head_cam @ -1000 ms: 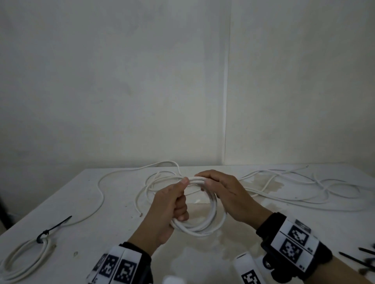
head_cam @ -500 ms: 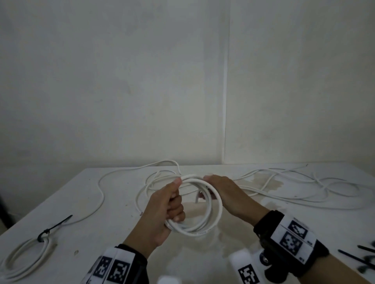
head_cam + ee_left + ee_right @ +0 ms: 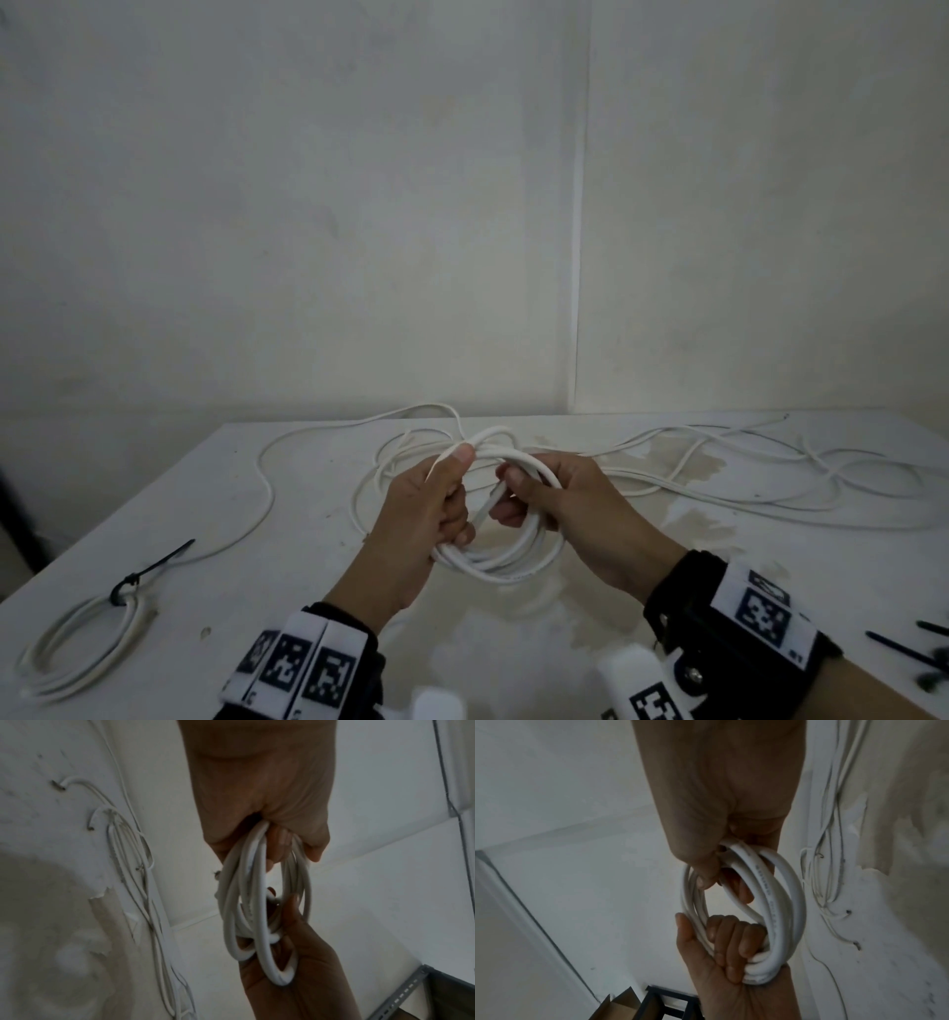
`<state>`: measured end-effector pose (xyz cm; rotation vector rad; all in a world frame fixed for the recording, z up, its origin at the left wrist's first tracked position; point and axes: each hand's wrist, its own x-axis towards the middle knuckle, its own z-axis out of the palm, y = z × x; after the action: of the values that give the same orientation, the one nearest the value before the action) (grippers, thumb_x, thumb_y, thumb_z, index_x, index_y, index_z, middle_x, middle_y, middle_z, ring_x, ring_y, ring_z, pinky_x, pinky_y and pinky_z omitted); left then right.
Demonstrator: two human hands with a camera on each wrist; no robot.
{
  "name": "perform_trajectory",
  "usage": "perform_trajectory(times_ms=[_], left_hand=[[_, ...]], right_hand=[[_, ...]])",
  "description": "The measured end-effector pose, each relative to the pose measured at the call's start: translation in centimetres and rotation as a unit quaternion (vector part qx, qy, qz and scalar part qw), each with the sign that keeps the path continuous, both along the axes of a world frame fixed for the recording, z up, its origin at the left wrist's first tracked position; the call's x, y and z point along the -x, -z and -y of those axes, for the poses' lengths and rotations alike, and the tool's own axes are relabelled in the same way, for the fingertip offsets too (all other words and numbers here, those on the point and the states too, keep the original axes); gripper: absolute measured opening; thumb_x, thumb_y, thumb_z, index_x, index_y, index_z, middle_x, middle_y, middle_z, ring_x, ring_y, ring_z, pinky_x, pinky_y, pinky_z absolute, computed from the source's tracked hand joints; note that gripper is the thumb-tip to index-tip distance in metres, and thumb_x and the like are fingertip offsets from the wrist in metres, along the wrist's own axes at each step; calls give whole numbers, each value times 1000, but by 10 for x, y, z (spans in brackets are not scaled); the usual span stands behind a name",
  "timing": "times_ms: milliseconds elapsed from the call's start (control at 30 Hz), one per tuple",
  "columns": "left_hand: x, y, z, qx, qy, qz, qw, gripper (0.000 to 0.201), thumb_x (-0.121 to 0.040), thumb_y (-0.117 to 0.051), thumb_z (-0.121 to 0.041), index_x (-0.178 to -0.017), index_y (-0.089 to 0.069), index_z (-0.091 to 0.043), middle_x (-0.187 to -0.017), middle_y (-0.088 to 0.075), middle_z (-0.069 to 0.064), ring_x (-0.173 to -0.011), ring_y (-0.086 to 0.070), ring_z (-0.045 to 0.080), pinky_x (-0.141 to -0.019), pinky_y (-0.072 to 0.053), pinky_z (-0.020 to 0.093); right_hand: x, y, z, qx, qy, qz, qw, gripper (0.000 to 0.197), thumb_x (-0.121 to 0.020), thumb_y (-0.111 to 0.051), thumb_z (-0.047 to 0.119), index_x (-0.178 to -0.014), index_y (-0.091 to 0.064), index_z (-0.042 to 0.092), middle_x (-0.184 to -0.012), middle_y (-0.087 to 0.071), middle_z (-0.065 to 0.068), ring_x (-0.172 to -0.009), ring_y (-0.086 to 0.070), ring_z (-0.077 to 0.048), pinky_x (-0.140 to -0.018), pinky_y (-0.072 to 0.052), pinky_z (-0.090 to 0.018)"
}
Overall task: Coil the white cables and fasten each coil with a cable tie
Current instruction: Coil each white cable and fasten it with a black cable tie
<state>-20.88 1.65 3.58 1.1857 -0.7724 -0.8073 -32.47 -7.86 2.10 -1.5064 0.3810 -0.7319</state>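
At lower centre of the head view, the left hand (image 3: pixel 411 519) and the right hand (image 3: pixel 570 514) both grasp the coil (image 3: pixel 503 562) of white cable above the table (image 3: pixel 287 514)

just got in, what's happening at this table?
A person is coiling a white cable. The left hand grips one side of the coil, held above the table, and the right hand grips the other side. No tie is on it yet. One finished coil lies at the front left, fastened with a black tie. More loose cable sprawls across the back right, and spare ties lie at the right edge.
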Motion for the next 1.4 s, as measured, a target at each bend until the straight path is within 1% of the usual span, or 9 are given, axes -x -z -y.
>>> perform_trajectory(times_ms=[133,300,467,600,767,900,1067,1267,1400], left_hand=[[-1,1,0,0,-12,37,999,42,-90,-51,-23,-50,-41,-19,-42,-26,-7,-35,-23,7,-39,-36,19],[-7,4,2,-26,-30,64,997,41,-89,-51,-30,-54,-34,-17,-44,-24,-6,-37,-23,8,-41,-36,20],[-2,7,2,-21,-38,78,996,41,-90,-53,-24,-54,-37,-15,-42,-26,-7,-36,-24,8,-39,-34,19],[0,7,3,-11,-46,56,997,39,-89,-54,-24,-57,-34,-14,-42,-25,-7,-36,-23,8,-39,-34,20],[2,7,1,27,-97,-8,995,41,-92,-51,-24,-58,-30,-17,-43,-22,-7,-36,-20,7,-38,-30,19],[-1,7,1,24,-112,-40,993,39,-92,-51,-26,-59,-33,-17,-42,-22,-8,-35,-19,6,-38,-28,19],[-8,7,-5,27,-104,-106,988,39,-90,-54,-27,-59,-33,-18,-42,-20,-8,-34,-18,6,-38,-27,18],[-4,8,-8,37,-69,-105,991,38,-90,-51,-24,-58,-32,-17,-41,-20,-7,-33,-18,5,-37,-27,18],[3,4,-7,38,-45,-84,995,38,-93,-46,-25,-59,-30,-17,-40,-20,-7,-32,-18,5,-38,-28,19]], right_hand=[[2,-2,-3,-32,-24,4,999,17,-87,-56,14,-73,-64,9,-63,-64,-2,-62,-62,-13,-60,-50,-21],[5,-4,-3,-107,-117,-4,987,18,-75,-58,24,-65,-52,11,-46,-49,1,-57,-64,-15,-66,-46,-27],[13,-4,6,-44,-146,-91,984,20,-72,-74,6,-74,-54,12,-69,-60,-1,-78,-59,-21,-71,-46,-25],[18,-12,6,81,-106,-142,981,23,-78,-62,-10,-79,-50,10,-74,-61,-2,-87,-62,-29,-63,-49,-19],[19,-16,1,268,72,-239,931,32,-79,-69,32,-100,-48,20,-77,-61,-1,-54,-57,-13,-56,-46,-27],[17,-13,-6,262,27,-214,941,27,-88,-60,25,-110,-43,21,-61,-56,-1,-43,-55,-15,-43,-46,-24],[23,-5,6,299,22,-218,929,30,-91,-55,25,-121,-49,21,-56,-55,3,-44,-56,-14,-48,-47,-23],[30,6,8,306,-2,-214,928,30,-93,-52,23,-123,-52,28,-58,-54,4,-45,-56,-10,-50,-46,-18],[30,-3,10,278,-27,-217,935,31,-91,-55,29,-121,-50,29,-87,-59,9,-73,-58,2,-68,-45,-11]])
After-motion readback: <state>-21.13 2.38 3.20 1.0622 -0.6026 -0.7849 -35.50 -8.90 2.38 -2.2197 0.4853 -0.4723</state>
